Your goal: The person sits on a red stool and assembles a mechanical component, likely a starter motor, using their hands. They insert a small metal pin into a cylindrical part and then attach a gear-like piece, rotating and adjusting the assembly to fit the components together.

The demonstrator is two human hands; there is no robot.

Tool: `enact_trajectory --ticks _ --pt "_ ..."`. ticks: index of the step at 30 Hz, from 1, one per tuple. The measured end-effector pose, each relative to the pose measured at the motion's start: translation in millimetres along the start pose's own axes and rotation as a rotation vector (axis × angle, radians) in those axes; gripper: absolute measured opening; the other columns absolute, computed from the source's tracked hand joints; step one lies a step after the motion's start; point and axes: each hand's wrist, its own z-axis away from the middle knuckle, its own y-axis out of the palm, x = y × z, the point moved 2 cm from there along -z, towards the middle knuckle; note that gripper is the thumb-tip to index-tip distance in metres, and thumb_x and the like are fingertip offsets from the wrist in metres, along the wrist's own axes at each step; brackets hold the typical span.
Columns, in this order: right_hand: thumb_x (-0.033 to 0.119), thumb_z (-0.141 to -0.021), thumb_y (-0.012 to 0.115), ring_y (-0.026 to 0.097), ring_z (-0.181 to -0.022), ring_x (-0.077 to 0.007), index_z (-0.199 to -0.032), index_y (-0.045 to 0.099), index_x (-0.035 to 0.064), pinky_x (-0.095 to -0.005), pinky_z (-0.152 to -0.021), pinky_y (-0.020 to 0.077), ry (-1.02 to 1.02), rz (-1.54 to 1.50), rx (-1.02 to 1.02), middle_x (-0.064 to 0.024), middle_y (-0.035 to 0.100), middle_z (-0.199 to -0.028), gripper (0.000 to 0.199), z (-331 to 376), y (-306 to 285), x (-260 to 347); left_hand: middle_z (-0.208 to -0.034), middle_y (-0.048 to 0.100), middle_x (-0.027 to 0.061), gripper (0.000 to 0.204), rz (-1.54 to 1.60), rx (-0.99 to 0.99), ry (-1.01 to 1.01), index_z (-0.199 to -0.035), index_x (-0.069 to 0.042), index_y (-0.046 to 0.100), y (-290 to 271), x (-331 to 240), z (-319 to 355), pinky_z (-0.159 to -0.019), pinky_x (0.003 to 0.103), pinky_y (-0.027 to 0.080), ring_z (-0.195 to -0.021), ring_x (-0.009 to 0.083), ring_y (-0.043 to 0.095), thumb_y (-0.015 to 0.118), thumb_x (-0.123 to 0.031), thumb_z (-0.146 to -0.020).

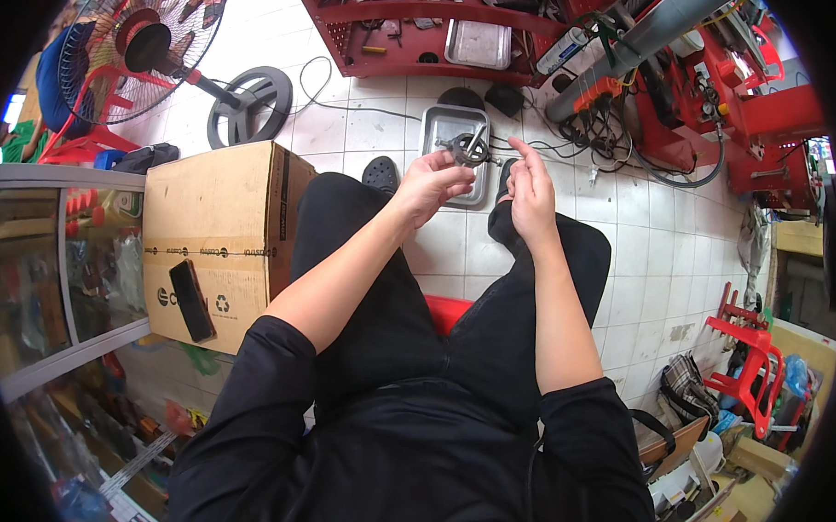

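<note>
I sit on a red stool (447, 311) in black trousers and a black top. My left hand (431, 182) grips a small round metal part (470, 150), a dark ring with pins sticking out, held above my knees. My right hand (531, 193) is raised just right of it, fingers loosely curled with the fingertips near the part; whether it pinches anything small I cannot tell. Below the hands on the tiled floor lies a metal tray (450, 131).
A cardboard box (219, 240) stands at my left with a black phone (191, 299) on top. A glass cabinet (59, 273) is further left. A fan (139, 50) with round base (251, 103), red shelving (429, 40) and a red machine with cables (707, 104) ring the floor.
</note>
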Motion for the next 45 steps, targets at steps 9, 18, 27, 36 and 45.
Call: enact_trajectory --ticks 9,18,27,36,45 --pt "0.031 -0.086 0.056 0.061 -0.072 -0.0176 -0.088 0.065 -0.0050 -0.0280 -0.069 0.0463 0.286 -0.001 0.222 -0.0114 0.065 -0.078 0.037 -16 -3 -8 -0.071 0.054 -0.0008 0.010 -0.458 0.113 -0.047 -0.084 -0.004 0.057 -4 7 -3 -0.054 0.021 0.037 -0.059 0.0060 0.047 0.058 -0.012 -0.078" --pt "0.025 -0.083 0.057 0.059 -0.086 -0.0226 -0.101 0.060 -0.0029 -0.0315 -0.077 0.0447 -0.014 0.081 0.345 -0.0148 0.060 -0.089 0.033 -9 8 -22 -0.065 0.049 -0.0005 0.015 -0.490 0.017 -0.051 -0.075 -0.005 0.054 6 4 1 -0.051 0.023 0.035 -0.055 0.0079 0.042 0.050 -0.019 -0.078" --pt "0.021 -0.087 0.053 0.058 -0.081 -0.0246 -0.096 0.059 -0.0019 -0.0329 -0.072 0.0447 -0.171 0.160 0.190 -0.0151 0.058 -0.085 0.025 -3 15 -10 -0.074 0.050 0.0007 0.024 -0.514 0.050 -0.056 -0.093 -0.002 0.057 -1 3 -4 -0.055 0.022 0.035 -0.061 0.0085 0.045 0.046 -0.021 -0.083" --pt "0.019 -0.088 0.054 0.058 -0.078 -0.0186 -0.098 0.059 -0.0028 -0.0291 -0.071 0.0450 -0.025 -0.092 0.125 -0.0115 0.062 -0.085 0.025 -5 7 -20 -0.080 0.052 -0.0013 0.029 -0.540 0.328 0.051 -0.109 0.001 0.053 14 -14 10 -0.062 0.021 0.040 -0.069 0.0056 0.047 0.052 -0.011 -0.082" --pt "0.021 -0.089 0.050 0.056 -0.074 -0.0280 -0.089 0.057 -0.0034 -0.0341 -0.068 0.0440 -0.233 0.059 0.007 -0.0159 0.058 -0.081 0.026 -7 7 -1 -0.099 0.050 0.0124 0.037 -1.130 0.147 0.665 -0.118 0.002 0.039 14 -10 5 -0.077 0.029 0.043 -0.084 0.0159 0.052 0.046 -0.006 -0.083"
